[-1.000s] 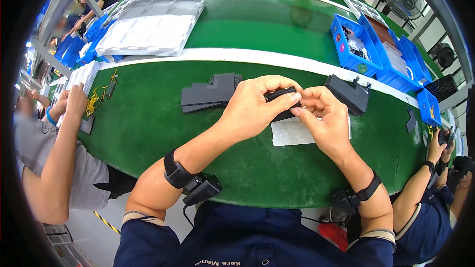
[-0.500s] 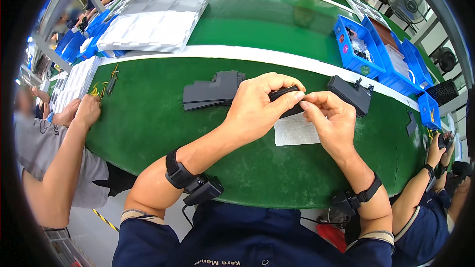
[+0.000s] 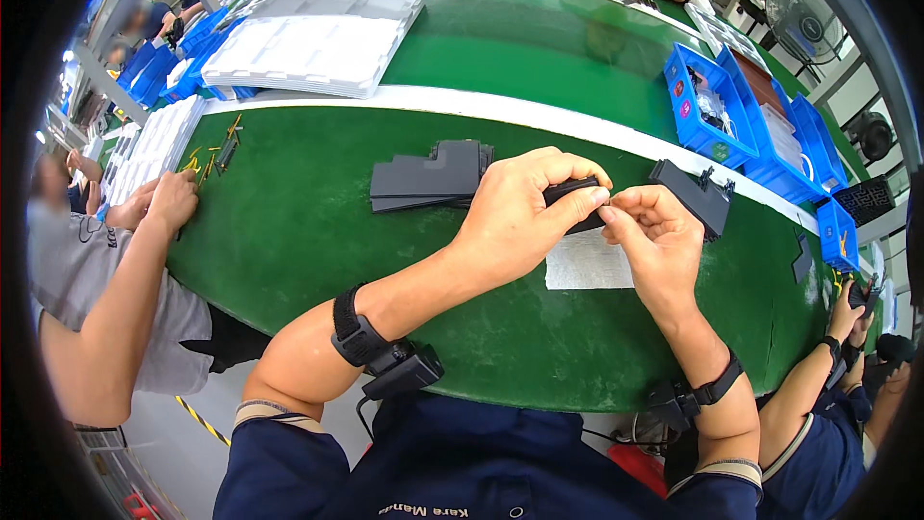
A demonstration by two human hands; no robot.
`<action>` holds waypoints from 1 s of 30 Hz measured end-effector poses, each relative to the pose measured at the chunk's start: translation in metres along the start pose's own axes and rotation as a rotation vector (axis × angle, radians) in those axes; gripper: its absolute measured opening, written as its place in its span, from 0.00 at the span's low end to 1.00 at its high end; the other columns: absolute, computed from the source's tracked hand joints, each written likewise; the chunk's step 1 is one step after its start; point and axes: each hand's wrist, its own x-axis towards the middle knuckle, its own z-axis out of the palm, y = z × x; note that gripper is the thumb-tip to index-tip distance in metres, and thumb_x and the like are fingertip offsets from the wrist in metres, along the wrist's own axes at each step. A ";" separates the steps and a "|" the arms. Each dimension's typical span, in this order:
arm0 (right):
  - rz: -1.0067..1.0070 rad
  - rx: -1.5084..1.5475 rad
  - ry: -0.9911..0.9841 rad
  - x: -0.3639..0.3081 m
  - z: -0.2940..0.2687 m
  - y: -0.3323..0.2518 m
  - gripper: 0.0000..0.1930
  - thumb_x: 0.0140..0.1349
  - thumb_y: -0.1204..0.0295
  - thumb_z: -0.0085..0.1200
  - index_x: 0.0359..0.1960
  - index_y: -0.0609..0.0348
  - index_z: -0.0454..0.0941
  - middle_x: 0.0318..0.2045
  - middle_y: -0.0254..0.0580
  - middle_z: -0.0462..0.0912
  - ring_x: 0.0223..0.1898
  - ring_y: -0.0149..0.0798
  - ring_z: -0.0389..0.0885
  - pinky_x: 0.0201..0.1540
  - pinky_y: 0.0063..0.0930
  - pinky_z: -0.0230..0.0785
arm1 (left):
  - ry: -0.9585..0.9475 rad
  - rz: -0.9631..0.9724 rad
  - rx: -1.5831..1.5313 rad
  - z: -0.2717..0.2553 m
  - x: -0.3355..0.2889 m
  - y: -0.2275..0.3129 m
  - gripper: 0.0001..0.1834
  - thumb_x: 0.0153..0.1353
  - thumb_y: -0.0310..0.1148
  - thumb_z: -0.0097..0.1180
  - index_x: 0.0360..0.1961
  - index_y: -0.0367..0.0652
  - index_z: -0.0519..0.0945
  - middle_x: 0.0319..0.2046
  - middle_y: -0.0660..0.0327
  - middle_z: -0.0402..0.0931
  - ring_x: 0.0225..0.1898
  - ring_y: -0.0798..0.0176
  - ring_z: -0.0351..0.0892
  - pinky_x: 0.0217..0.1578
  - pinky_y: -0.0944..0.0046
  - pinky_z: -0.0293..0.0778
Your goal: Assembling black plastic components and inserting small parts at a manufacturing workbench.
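My left hand (image 3: 520,210) is closed round a dark, flat black part (image 3: 576,189), its thumb pressed along the near side. Thumb and forefinger of my right hand (image 3: 657,236) are pinched together at the right end of that part. Whatever small thing sits between those fingertips is too small to make out. Below the hands lies a white cloth (image 3: 589,266), partly covered by them. To the left, a stack of black flat parts (image 3: 428,179) with a stepped outline rests on the green table; another black stack (image 3: 695,195) lies beyond my right hand.
White trays (image 3: 303,53) are piled at the far left. Blue bins (image 3: 707,111) with bagged parts stand at the far right, with a small blue bin (image 3: 837,231) nearer. A co-worker's hand (image 3: 171,204) works at left beside yellow and black bits; other people sit right and across.
The whole view has shifted slightly, so the table things appear a little farther right. Both hands keep nearly the same grip on the black part, with only slight finger movement.
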 end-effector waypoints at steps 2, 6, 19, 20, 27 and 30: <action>-0.032 -0.095 -0.066 0.001 -0.004 0.002 0.05 0.58 0.78 0.63 0.34 0.65 0.81 0.27 0.34 0.84 0.28 0.22 0.80 0.31 0.17 0.72 | 0.019 0.084 0.098 -0.001 0.000 -0.003 0.09 0.62 0.32 0.62 0.41 0.39 0.83 0.29 0.66 0.76 0.31 0.75 0.72 0.33 0.71 0.70; 0.004 -0.118 -0.084 0.001 -0.006 0.002 0.04 0.60 0.77 0.62 0.34 0.65 0.80 0.27 0.33 0.83 0.28 0.22 0.80 0.32 0.17 0.71 | 0.017 0.048 0.065 0.000 0.000 -0.003 0.09 0.62 0.31 0.63 0.41 0.39 0.84 0.30 0.66 0.77 0.31 0.75 0.72 0.32 0.71 0.70; 0.118 -0.056 -0.296 0.008 -0.010 -0.003 0.09 0.61 0.72 0.62 0.40 0.63 0.82 0.32 0.33 0.84 0.31 0.23 0.77 0.32 0.19 0.69 | -0.103 -0.016 0.167 -0.053 0.019 -0.002 0.10 0.62 0.29 0.61 0.42 0.36 0.84 0.31 0.68 0.81 0.33 0.76 0.75 0.38 0.72 0.73; 0.076 -0.134 -0.278 0.010 -0.013 -0.003 0.10 0.61 0.71 0.63 0.41 0.64 0.82 0.34 0.36 0.84 0.31 0.24 0.78 0.33 0.21 0.70 | -0.083 -0.030 0.233 -0.063 0.022 -0.004 0.11 0.63 0.31 0.60 0.42 0.36 0.84 0.31 0.67 0.81 0.32 0.76 0.75 0.37 0.72 0.73; -0.476 -0.831 -0.079 0.029 -0.038 0.000 0.12 0.51 0.74 0.66 0.37 0.65 0.82 0.36 0.47 0.84 0.36 0.46 0.81 0.40 0.36 0.73 | 0.069 0.075 0.810 -0.090 0.033 -0.028 0.14 0.65 0.38 0.57 0.43 0.39 0.85 0.37 0.56 0.85 0.38 0.61 0.82 0.42 0.64 0.74; -0.474 -1.020 -0.024 0.039 -0.058 0.002 0.14 0.48 0.75 0.66 0.38 0.65 0.82 0.37 0.48 0.84 0.40 0.51 0.80 0.46 0.41 0.71 | 0.150 0.220 0.775 -0.075 0.029 -0.021 0.13 0.63 0.37 0.59 0.43 0.41 0.85 0.42 0.54 0.84 0.48 0.54 0.80 0.49 0.61 0.72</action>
